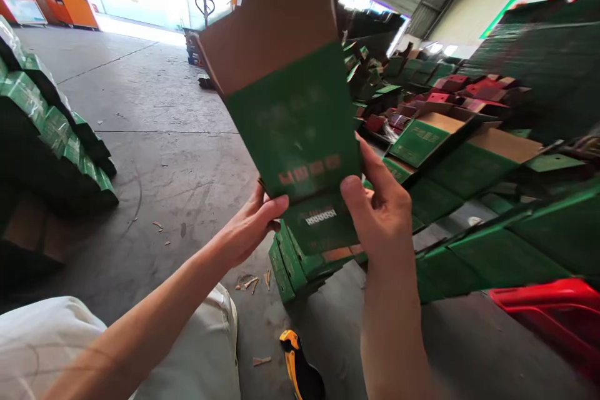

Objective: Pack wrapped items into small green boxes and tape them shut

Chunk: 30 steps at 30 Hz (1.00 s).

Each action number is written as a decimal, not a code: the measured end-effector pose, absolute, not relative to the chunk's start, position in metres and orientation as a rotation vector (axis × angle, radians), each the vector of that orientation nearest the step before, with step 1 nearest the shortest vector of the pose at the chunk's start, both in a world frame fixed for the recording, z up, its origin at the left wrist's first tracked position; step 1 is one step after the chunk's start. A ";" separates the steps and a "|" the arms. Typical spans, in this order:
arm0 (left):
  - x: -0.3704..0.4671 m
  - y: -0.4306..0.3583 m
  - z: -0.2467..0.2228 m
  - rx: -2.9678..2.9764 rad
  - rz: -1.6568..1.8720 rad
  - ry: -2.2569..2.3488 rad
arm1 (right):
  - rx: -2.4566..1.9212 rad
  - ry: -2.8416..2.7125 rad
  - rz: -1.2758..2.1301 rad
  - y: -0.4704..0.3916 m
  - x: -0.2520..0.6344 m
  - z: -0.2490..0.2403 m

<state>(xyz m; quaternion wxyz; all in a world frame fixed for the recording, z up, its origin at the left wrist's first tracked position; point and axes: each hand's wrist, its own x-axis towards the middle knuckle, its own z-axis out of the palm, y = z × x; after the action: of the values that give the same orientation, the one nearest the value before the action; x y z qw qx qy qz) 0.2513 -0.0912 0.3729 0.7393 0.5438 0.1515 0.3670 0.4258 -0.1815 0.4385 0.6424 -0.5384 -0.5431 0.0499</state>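
Note:
A green cardboard box [295, 119] with bare brown flaps at its far end is held up in front of me, tilted. My left hand [255, 219] grips its lower left edge, thumb on the printed face. On the opposite edge, my right hand [382, 200] is closed with its thumb pressed on the front. Pale symbols and a barcode show on the near face. Below the box, a stack of flat green cartons [300, 269] stands on the floor. A yellow and black utility knife [300, 365] lies on the floor near my legs.
Rows of green boxes [497, 169] fill the right side, with red cartons [487, 90] behind. A red plastic stool or chair [553, 312] sits lower right. Wrapped green boxes [51, 119] are stacked at left. A pallet jack [205, 9] stands far back. Cardboard scraps [250, 282] litter the floor.

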 end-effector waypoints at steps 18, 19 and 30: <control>0.086 0.016 0.202 0.815 1.221 0.788 | -1.021 -1.181 0.673 0.006 0.251 0.190; 0.084 0.020 0.174 0.787 1.206 0.857 | -1.055 -1.139 0.738 0.011 0.247 0.162; 0.028 0.031 0.025 0.596 0.975 1.283 | -1.166 -1.083 1.398 -0.076 0.230 -0.001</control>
<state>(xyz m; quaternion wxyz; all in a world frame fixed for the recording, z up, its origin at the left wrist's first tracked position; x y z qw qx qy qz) 0.0278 0.0305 0.0247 0.6531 0.2626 0.5655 0.4298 0.2302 -0.0758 -0.0008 0.4895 -0.4800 -0.4459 0.5755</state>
